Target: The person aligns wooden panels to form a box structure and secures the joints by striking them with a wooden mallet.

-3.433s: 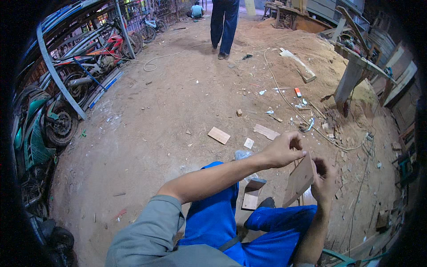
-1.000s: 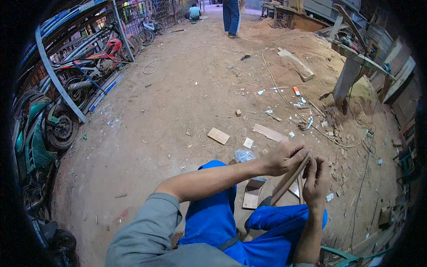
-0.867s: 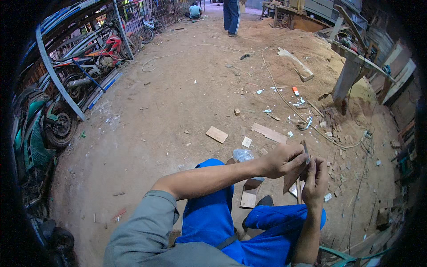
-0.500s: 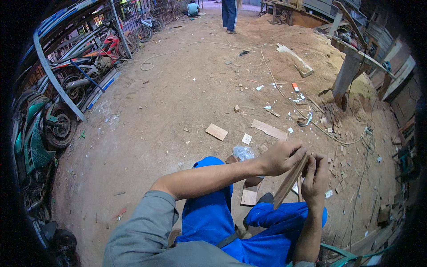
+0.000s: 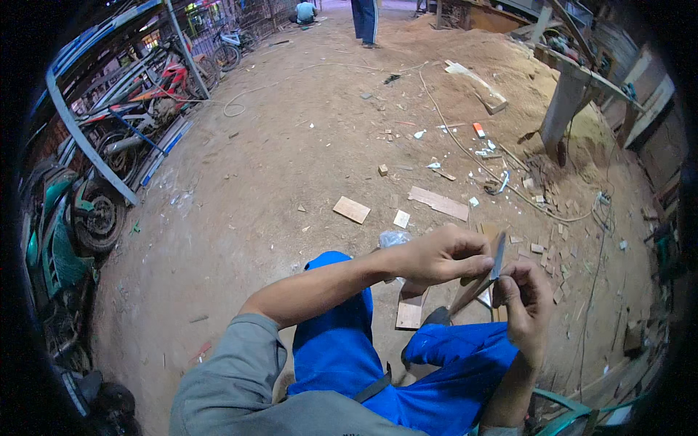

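Observation:
Both hands are close together above my right knee, on a thin brown wooden board [image 5: 467,296] held slanting. My left hand [image 5: 452,254] is closed, thumb and fingers pinched around a narrow grey strip [image 5: 499,251] that stands up at the board's upper end. Whether that strip is a separate blade-like piece or the board's own edge, I cannot tell. My right hand [image 5: 528,289] is closed too, its thumb and fingers gripping the board's upper end from the right. Below my left wrist, a short wooden offcut [image 5: 409,312] lies on the ground beside my foot.
Wood offcuts [image 5: 438,203] and a clear plastic bag [image 5: 393,238] lie ahead on the dirt floor. A cable [image 5: 436,109] runs across it. Motorbikes [image 5: 102,211] line the left side; a wooden stand [image 5: 563,109] is at right. Another person [image 5: 365,22] stands far ahead.
The board has tilted lower between my hands, and the grey strip now shows above it. My right hand has shifted slightly right and down; my left hand has turned a little.

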`<state>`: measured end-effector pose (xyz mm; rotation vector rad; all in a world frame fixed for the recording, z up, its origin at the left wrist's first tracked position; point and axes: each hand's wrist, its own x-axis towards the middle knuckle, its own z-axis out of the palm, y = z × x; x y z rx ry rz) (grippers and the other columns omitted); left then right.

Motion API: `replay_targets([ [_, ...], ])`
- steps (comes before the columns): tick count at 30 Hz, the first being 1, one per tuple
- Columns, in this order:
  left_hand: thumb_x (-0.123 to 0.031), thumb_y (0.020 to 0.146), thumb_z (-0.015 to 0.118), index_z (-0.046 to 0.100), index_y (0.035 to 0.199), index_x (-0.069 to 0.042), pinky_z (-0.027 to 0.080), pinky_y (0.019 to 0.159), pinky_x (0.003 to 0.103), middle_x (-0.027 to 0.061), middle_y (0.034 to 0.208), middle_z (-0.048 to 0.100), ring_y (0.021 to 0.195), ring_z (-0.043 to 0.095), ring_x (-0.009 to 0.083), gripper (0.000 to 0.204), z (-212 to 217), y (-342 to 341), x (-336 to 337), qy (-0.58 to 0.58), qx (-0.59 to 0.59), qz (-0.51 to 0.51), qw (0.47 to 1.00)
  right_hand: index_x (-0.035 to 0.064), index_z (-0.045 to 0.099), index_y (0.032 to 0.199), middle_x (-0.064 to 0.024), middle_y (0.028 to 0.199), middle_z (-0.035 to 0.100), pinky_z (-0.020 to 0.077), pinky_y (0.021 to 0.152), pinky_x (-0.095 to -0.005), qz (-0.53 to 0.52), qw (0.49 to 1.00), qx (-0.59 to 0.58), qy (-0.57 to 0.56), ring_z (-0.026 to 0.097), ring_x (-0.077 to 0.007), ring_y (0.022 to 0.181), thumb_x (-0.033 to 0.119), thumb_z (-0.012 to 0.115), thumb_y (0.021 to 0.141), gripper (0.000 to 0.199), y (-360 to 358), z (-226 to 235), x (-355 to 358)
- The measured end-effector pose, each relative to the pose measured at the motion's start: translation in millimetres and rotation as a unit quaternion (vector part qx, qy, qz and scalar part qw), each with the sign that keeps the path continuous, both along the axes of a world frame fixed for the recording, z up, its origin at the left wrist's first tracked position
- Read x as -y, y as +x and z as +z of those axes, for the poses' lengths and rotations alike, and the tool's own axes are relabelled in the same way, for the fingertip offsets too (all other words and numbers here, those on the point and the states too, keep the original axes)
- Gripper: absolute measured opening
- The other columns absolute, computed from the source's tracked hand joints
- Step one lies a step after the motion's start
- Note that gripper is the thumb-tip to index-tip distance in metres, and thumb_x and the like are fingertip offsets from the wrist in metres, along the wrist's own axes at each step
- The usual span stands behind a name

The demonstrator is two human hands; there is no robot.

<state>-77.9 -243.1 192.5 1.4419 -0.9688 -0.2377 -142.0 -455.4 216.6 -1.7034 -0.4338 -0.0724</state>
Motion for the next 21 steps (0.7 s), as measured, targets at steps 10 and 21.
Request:
replay_targets([
  [10, -0.030, 0.103, 0.051, 0.064, 0.092, 0.000, 0.042, 0.059, 0.027, -0.0019, 0.072, 0.057, 0.066, 0.049, 0.0076, 0.034, -58.5, 50.0, 18.5, 0.101, -0.069, 0.271, 0.955, -0.0047, 0.059, 0.094, -0.0128, 0.068, 0.063, 0.0470, 0.056, -0.0325, -0.104, 0.980, 0.027, -0.170, 0.061, -0.0163, 0.061, 0.014, 0.056, 0.099, 0.020, 68.3, -43.7, -21.5],
  [21, -0.029, 0.104, 0.050, 0.057, 0.088, -0.003, 0.040, 0.059, 0.026, -0.0010, 0.071, 0.053, 0.068, 0.047, 0.0067, 0.031, -19.2, 1.6, 19.9, 0.037, 0.022, 0.195, 0.980, -0.0032, 0.058, 0.095, -0.0047, 0.071, 0.059, 0.0458, 0.057, -0.0262, -0.057, 0.997, 0.011, -0.060, 0.057, -0.0096, 0.062, 0.006, 0.056, 0.097, 0.009, 20.3, -15.9, -6.9],
])
